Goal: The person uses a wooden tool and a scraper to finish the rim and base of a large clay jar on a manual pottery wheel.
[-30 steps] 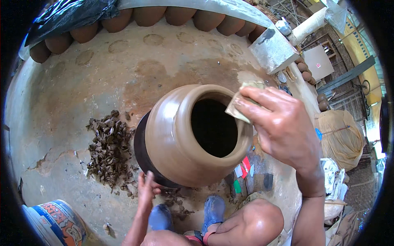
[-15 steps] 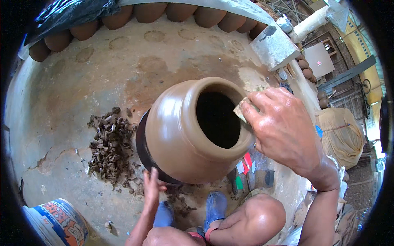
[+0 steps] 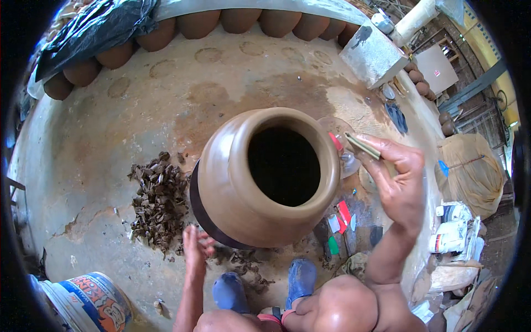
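A large wet clay pot (image 3: 229, 177) with a thick rounded rim stands in front of me, its wide mouth dark inside. It rests on a dark round wheel (image 3: 204, 216), which shows along the pot's lower left. My right hand (image 3: 401, 177) is to the right of the rim and apart from it, pinching a thin, folded, greenish-beige strip of cloth (image 3: 362, 146) between thumb and fingers. By the wheel's near left edge is my left hand (image 3: 196, 248), fingers spread and holding nothing; whether it touches the wheel I cannot tell.
A heap of clay scraps (image 3: 159, 205) lies left of the wheel. Red, white and green flat pieces (image 3: 343, 216) lie right of my blue shoes (image 3: 301, 279). A bucket (image 3: 91, 304) stands near left, a pale block (image 3: 373, 55) far right. Several brown pots (image 3: 240, 20) line the back.
My right hand has lifted the cloth off the pot's rim and moved right. My left hand has shifted slightly left and down. The view has shifted a little.
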`<action>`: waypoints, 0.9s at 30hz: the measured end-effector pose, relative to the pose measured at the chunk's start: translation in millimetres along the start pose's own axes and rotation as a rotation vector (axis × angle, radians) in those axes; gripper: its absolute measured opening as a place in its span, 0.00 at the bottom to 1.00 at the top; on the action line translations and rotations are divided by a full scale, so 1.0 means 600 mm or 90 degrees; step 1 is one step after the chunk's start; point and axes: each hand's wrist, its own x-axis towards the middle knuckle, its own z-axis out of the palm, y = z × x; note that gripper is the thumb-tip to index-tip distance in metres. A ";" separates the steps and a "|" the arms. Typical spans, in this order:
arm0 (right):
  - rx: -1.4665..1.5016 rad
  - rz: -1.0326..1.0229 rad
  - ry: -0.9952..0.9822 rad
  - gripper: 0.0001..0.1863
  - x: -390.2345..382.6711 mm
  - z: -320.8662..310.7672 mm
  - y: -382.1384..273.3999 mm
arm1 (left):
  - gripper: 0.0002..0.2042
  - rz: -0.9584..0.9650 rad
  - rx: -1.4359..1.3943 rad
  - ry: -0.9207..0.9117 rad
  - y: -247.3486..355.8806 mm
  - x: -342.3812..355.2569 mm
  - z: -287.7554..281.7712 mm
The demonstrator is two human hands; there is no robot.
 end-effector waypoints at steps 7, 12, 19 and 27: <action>0.330 0.083 0.145 0.13 -0.035 0.089 0.049 | 0.27 0.282 0.233 0.189 -0.087 0.043 0.062; 0.360 0.141 0.156 0.12 -0.053 0.087 0.042 | 0.29 -0.284 0.110 -0.150 -0.125 -0.107 0.088; 0.318 0.136 0.181 0.14 -0.075 0.096 0.021 | 0.28 0.036 0.199 -0.065 -0.011 0.064 0.046; 0.235 0.077 0.195 0.14 -0.088 0.092 -0.006 | 0.32 -0.217 0.191 -0.166 -0.057 -0.064 0.062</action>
